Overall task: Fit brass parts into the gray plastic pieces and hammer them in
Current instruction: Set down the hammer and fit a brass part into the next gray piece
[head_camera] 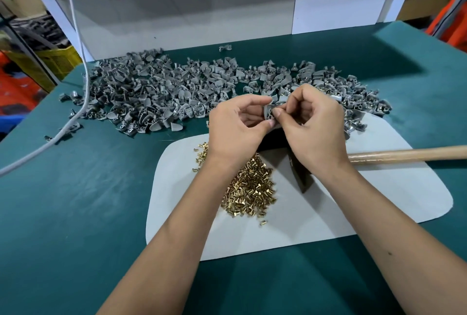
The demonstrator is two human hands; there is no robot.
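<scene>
Holding one gray plastic piece point(268, 111) up between both hands, above the far edge of the white mat point(192, 226) on the green tabletop point(75, 201); left hand point(237, 122) gripping it from the left with thumb and curled fingers point(260, 101), right hand point(312, 122) meeting it from the right with fingers point(278, 112) pinched tight at its face, presumably on a brass part, though too small and hidden to confirm. Judged as mid-insertion: hole facing right, toward the pinching fingertips, so the push runs right to left into the piece. Lying directly below the hands, the hammer point(300, 175), dark head on the mat and wooden handle point(409, 154) running out to the right, nearer the right hand. Sitting under the left forearm, the brass parts heap point(252, 188); spread across the far tabletop, the gray pieces pile point(156, 92)
</scene>
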